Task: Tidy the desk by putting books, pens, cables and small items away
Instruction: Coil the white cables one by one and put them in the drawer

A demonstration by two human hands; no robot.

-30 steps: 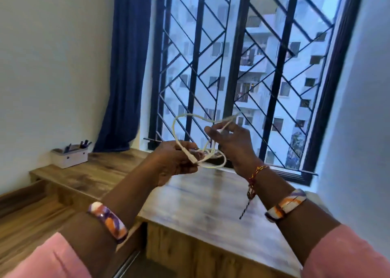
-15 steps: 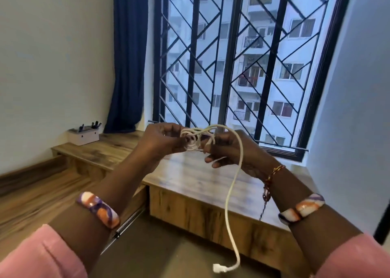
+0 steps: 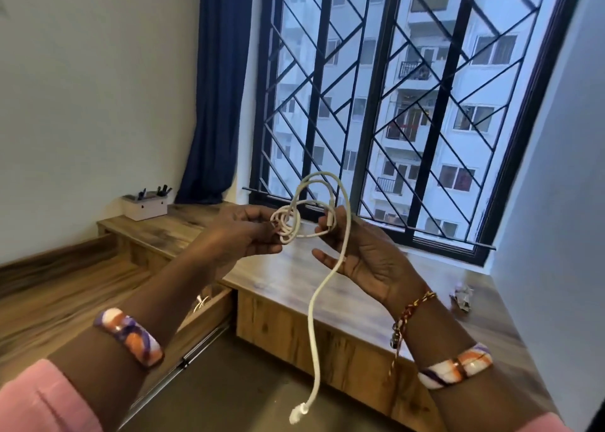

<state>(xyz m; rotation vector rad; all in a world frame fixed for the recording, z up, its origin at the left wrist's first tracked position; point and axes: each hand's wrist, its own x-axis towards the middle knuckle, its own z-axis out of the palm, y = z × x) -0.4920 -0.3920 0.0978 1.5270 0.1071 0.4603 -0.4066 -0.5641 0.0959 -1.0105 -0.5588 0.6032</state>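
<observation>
White cable (image 3: 330, 267) between both hands

White cable (image 3: 328, 287); navy curtain (image 3: 218, 87); orange-purple-white swirled bangles (image 3: 129, 336); pink sleeves (image 3: 39, 402)

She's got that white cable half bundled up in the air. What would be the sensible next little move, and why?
Probably wrap the loose tail around the bundle. The left hand pinches a small coil of the white cable, the right hand holds a plug end, yet a long stretch hangs down with its other plug dangling low. Only a tidy coil stows well.
</observation>
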